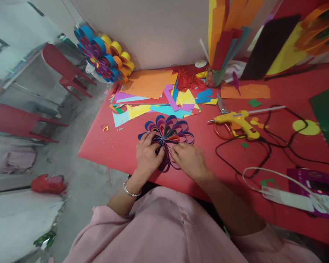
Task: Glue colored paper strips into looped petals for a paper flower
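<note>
A flower of looped paper strips (167,129), blue outside with purple, red, green and orange loops inside, lies on the red table near its front edge. My left hand (149,151) grips its left side, fingers curled over the loops and thumb near the centre. On the lower right, my right hand (189,155) pinches petals with its fingertips close to the middle. Both hands partly cover the flower's lower loops. To the right rests a yellow glue gun (237,120) with a glue stick in its back, beside red-handled scissors (224,129).
Coloured paper scraps (153,98) lie behind the flower. A cup of paper strips (218,73) stands at the back. Black cord (265,157) loops across the right side near a white power strip (287,199). Finished paper flowers (104,54) stand at the far left corner; red chairs (63,69) are beyond.
</note>
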`<state>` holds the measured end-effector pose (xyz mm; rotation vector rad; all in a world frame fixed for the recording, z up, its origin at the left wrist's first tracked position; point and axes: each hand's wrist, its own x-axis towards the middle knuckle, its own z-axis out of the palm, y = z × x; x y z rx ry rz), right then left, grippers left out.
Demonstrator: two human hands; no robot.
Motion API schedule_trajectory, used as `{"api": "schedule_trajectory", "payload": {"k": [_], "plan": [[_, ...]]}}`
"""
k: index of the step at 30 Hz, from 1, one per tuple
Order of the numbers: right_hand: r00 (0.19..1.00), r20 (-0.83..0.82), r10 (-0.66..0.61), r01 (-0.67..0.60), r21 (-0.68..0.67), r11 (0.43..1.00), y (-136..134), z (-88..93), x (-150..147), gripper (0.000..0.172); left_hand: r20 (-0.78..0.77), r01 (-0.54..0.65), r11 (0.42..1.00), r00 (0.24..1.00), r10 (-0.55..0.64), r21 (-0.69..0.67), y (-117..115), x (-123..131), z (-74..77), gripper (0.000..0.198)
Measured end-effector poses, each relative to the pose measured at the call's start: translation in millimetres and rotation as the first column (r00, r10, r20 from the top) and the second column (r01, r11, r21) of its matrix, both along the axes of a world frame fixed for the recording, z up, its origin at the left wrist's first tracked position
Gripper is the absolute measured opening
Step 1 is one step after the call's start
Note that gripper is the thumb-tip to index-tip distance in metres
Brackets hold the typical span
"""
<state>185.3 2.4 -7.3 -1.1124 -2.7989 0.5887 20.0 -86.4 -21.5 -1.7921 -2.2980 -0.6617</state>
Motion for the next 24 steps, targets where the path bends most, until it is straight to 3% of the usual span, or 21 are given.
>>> {"api": "schedule_trajectory", "payload": {"k": [10, 15, 20, 24], "plan": [[0.998, -0.056, 0.008, -0.005, 0.052, 0.999, -3, -3.6, 0, 0.035, -0.005, -0.01, 1.0, 1.0, 0.01, 0.004, 1, 2, -1.5, 0.013], [0.987, -0.16, 0.025, -0.006, 0.118, 0.993, -4, -11.8, 0, 0.034, -0.018, -0.006, 1.0, 1.0, 0.005, -0.009, -1, 1, -0.7, 0.015], [0.932, -0.361, -0.01, 0.088, 0.201, 0.976, -1, -8.8, 4, 0.04, 0.022, 0.068, 0.996, 0.997, -0.07, 0.048, -17, -14, 19.8, 0.02], [0.887, -0.442, -0.134, 0.26, 0.239, 0.935, 16, 2.6, 16, 0.041, 0.114, 0.126, 0.98, 0.983, -0.144, 0.153, -24, -32, 46.1, 0.016]]}}
